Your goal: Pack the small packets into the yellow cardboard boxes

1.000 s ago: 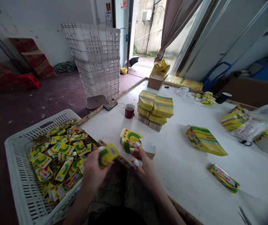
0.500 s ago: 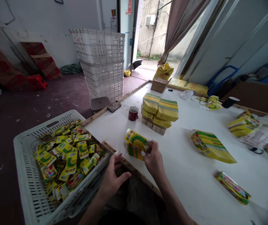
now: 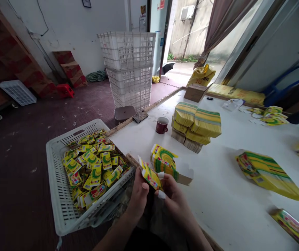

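A small yellow-and-green printed carton (image 3: 150, 177) with white flaps is held between both hands above the table's near edge. My left hand (image 3: 138, 195) is closed around its left end. My right hand (image 3: 174, 195) pinches its right end, with white coverings on some fingertips. Just beyond stands a row of similar flat cartons (image 3: 165, 158) on the table. At the left, a white plastic basket (image 3: 52, 174) is filled with a loose heap of such cartons (image 3: 95, 174).
On the white table (image 3: 204, 188) stand a dark red mug (image 3: 162, 125), a phone (image 3: 140, 116) and stacked bundles of flat cartons (image 3: 196, 122). Another bundle (image 3: 269, 174) lies to the right. Tall white crates (image 3: 128, 69) rise behind a brown stool (image 3: 124, 113).
My right hand has taken a carton from the row and brought it nearer. My left hand, open before, has closed on it. The view has turned left.
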{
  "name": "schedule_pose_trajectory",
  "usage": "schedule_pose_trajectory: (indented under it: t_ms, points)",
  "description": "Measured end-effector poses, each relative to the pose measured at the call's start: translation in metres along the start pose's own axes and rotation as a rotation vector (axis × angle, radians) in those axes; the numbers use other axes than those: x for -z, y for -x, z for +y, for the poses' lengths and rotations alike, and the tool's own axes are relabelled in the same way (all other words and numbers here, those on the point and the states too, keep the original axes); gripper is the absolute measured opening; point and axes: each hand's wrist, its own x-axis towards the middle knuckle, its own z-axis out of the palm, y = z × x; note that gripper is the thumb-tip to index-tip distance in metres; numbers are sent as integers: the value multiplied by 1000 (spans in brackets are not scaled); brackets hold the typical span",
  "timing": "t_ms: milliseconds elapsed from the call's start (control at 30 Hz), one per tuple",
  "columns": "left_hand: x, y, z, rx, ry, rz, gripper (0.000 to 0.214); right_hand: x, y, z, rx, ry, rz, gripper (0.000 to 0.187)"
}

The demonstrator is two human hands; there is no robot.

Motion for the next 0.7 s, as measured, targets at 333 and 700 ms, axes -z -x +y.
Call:
schedule_pose_trajectory:
  t_ms: [333,700]
  points:
    - [38,-15,44,28,-176,-269,79,37,8,-9,377,673,14,30]
    - [9,8,30,41,-1043,-454,63,21,16,-7,276,472,391,63]
